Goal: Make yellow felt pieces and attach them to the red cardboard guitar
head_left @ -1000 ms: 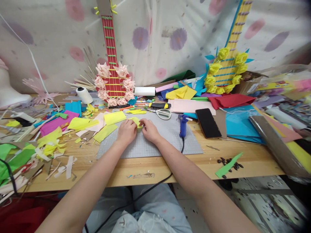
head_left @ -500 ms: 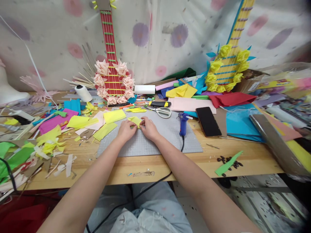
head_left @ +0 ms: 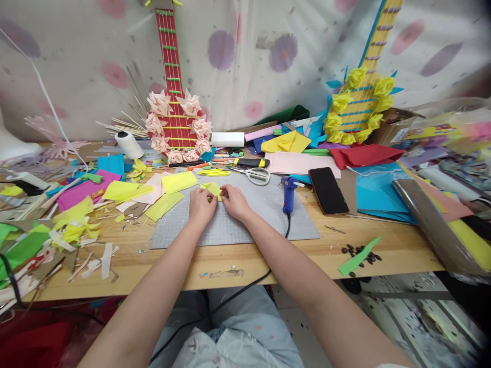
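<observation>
Hands, left hand (head_left: 201, 205) and right hand (head_left: 235, 202), pinch yellow paper (head_left: 212, 188) between their fingertips on grey mat (head_left: 264, 220).

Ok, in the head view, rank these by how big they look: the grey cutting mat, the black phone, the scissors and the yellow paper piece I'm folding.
1. Grey cutting mat, by far the largest.
2. Black phone.
3. Scissors, a bit smaller than the phone.
4. Yellow paper piece, partly hidden by both hands, so its full size is unsure.

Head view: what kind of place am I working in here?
Likely a home craft bench: grey gridded cutting mat, blue hot-glue gun, white-handled scissors, and both hands folding a small yellow paper piece.
</observation>
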Action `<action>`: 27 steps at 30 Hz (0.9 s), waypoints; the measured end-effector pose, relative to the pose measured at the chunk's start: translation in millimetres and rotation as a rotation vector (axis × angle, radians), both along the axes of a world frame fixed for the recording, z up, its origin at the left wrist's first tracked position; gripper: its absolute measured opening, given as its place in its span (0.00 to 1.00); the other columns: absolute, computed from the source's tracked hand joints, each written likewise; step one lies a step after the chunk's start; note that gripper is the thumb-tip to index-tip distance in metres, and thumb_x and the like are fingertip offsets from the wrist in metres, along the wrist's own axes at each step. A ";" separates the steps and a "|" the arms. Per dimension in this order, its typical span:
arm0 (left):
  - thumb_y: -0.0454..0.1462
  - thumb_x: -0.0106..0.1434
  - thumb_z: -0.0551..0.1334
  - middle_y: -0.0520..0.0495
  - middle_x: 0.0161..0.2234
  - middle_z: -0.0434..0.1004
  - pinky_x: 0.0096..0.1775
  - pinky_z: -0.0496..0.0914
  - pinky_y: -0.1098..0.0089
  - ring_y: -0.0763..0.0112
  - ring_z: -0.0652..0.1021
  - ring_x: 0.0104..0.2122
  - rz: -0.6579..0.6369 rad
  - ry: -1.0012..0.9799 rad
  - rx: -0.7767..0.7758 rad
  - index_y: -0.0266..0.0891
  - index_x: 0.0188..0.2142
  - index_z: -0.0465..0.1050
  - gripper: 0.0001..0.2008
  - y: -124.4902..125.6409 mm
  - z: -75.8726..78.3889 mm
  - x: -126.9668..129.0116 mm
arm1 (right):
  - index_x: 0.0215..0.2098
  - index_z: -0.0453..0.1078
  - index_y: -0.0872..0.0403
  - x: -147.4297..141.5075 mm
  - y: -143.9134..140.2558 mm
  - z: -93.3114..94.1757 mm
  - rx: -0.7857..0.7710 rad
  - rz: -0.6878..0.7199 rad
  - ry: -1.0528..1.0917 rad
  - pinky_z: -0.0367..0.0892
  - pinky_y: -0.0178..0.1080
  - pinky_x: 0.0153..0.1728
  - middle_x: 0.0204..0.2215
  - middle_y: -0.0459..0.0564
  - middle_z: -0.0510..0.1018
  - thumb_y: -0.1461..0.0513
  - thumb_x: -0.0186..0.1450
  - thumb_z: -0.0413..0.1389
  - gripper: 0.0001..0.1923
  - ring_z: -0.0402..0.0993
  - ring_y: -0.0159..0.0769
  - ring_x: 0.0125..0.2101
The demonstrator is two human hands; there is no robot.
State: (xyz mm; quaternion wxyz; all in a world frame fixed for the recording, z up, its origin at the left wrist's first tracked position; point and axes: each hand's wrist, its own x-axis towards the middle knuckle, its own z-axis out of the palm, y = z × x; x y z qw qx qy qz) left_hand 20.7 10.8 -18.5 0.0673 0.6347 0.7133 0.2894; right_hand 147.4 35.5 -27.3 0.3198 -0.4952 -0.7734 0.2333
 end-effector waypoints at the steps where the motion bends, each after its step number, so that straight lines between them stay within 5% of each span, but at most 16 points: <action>1: 0.40 0.55 0.57 0.43 0.35 0.69 0.46 0.63 0.62 0.60 0.67 0.42 0.004 -0.004 0.001 0.39 0.26 0.72 0.08 0.1 -0.4 0.1 | 0.44 0.62 0.56 0.3 0.1 -0.3 0.001 0.005 0.002 0.59 0.39 0.44 0.37 0.49 0.75 0.69 0.58 0.49 0.15 0.65 0.35 0.38; 27: 0.40 0.57 0.55 0.42 0.36 0.69 0.45 0.63 0.62 0.58 0.66 0.42 0.019 0.088 0.008 0.39 0.28 0.70 0.08 -2.0 0.5 4.3 | 0.41 0.65 0.55 -6.8 -3.1 2.5 0.049 -0.058 -0.067 0.59 0.40 0.43 0.36 0.49 0.75 0.69 0.57 0.48 0.14 0.65 0.37 0.38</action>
